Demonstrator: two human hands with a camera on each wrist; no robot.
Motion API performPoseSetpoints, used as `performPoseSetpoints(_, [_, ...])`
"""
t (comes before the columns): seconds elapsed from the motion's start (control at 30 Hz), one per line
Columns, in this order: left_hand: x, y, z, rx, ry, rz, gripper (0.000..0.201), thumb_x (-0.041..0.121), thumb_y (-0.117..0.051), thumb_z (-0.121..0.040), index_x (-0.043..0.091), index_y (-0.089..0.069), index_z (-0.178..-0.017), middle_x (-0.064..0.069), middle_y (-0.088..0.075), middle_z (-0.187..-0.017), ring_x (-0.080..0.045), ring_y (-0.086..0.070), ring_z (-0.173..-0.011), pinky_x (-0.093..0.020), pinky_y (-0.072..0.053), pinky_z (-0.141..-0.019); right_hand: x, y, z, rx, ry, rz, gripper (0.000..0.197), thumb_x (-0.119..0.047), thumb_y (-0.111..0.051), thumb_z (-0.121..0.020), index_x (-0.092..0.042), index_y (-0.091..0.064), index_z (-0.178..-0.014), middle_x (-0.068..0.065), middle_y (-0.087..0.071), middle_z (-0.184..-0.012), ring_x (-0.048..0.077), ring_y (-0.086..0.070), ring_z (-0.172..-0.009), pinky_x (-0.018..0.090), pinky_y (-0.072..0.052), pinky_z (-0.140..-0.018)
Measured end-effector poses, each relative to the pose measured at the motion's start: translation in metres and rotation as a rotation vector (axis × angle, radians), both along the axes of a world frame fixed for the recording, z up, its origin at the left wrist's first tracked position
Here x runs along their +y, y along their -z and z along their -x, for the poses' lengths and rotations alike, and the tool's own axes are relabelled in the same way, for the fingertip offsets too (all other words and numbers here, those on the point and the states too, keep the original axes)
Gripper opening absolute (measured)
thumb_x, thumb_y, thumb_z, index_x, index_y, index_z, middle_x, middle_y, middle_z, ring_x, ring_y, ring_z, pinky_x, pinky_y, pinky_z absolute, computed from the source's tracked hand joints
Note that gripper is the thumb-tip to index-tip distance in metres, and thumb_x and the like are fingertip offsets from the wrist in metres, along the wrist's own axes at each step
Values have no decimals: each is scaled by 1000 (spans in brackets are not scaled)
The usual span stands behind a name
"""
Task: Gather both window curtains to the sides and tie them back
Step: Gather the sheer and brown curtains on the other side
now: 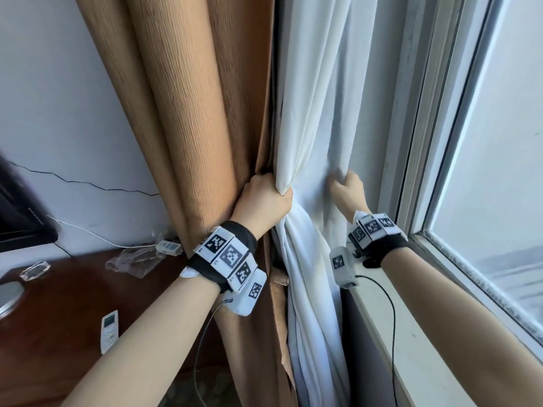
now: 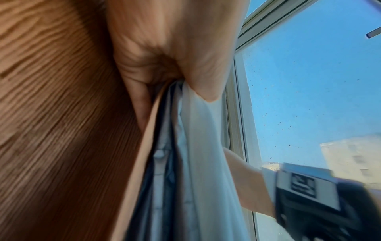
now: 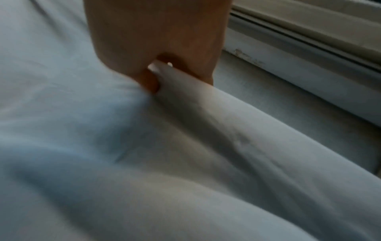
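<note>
Beside the window frame (image 1: pixel 423 142), left hand (image 1: pixel 264 201) clenched round gathered folds of thin white sheer curtain (image 1: pixel 311 113), pressed against the ribbed tan drape (image 1: pixel 182 127); right hand (image 1: pixel 349 186) pinching the loose edge further toward the glass. Folds hanging vertical; right-held edge probably to be swept leftward into the bunch. No tie-back visible yet

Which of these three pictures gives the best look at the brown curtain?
The head view: the brown curtain hangs in full folds beside the white curtain, the left hand at its edge. The left wrist view shows only blurred brown weave close up. The right wrist view shows none.
</note>
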State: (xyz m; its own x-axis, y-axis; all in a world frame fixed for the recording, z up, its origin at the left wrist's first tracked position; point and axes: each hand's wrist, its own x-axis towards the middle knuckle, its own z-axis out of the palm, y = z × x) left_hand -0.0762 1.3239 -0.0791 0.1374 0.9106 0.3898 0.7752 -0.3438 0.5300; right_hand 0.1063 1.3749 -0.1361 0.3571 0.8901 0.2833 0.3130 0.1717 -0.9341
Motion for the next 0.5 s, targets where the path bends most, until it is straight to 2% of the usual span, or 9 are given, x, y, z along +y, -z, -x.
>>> performPoseSetpoints(0.03, [2,1,-2,27,-20,-28,23,23,-51,-86,10,-45,-68,-23,-62,-85,-41,-60,-81,-35,-44,-65,-9,4,-2,1,30,-26,15,-11,-42,-91,-10,-57,-92,2,-58,-81,18,-51,-71,27,-40,-60])
performPoseSetpoints(0.1, [4,2,-5,85,-62,-88,25,15,-48,-84,11,-35,-64,-28,-60,-82,-46,-58,-80,-35,-35,-61,-31,14,-7,11,42,-98,17,-9,-35,-95,-2,-49,-101,10,-53,-81,20,-44,-69,31,-36,-60])
performPoseSetpoints(0.2, [0,-2,-11,14,-91,-134,20,12,-54,-82,8,-43,-67,-33,-61,-81,-50,-59,-81,-41,-46,-66,-67,20,-4,-109,27,-195,12,-10,-33,-100,0,-39,-99,10,-46,-65,23,-37,-55,34,-31,-52])
performPoseSetpoints(0.3, [-1,-1,-15,-22,-84,-144,21,11,-58,-80,4,-46,-65,-35,-60,-78,-51,-60,-77,-43,-47,-64,-94,17,6,-275,-25,-251,2,-2,-35,-97,-2,-35,-98,3,-38,-53,26,-33,-46,39,-22,-51])
performPoseSetpoints(0.37, [1,1,-17,-100,-53,-121,29,14,-59,-79,7,-40,-58,-32,-60,-72,-48,-62,-73,-40,-48,-60,-104,19,15,-410,-89,-301,14,5,-39,-93,-7,-30,-94,-2,-32,-49,17,-29,-40,34,-15,-44])
performPoseSetpoints(0.43, [-1,0,-19,-159,-11,-24,28,21,-58,-80,10,-45,-58,-24,-64,-74,-42,-64,-75,-36,-50,-62,-108,24,25,-567,-124,-305,22,11,-42,-86,-4,-32,-99,-4,-27,-48,14,-24,-37,26,-15,-39])
performPoseSetpoints(0.5, [-6,-2,-21,-162,19,71,24,27,-56,-83,7,-56,-72,-21,-66,-83,-40,-63,-85,-36,-53,-72,-102,32,32,-653,-125,-203,40,15,-41,-76,6,-34,-114,-4,-25,-52,11,-18,-39,31,-25,-40])
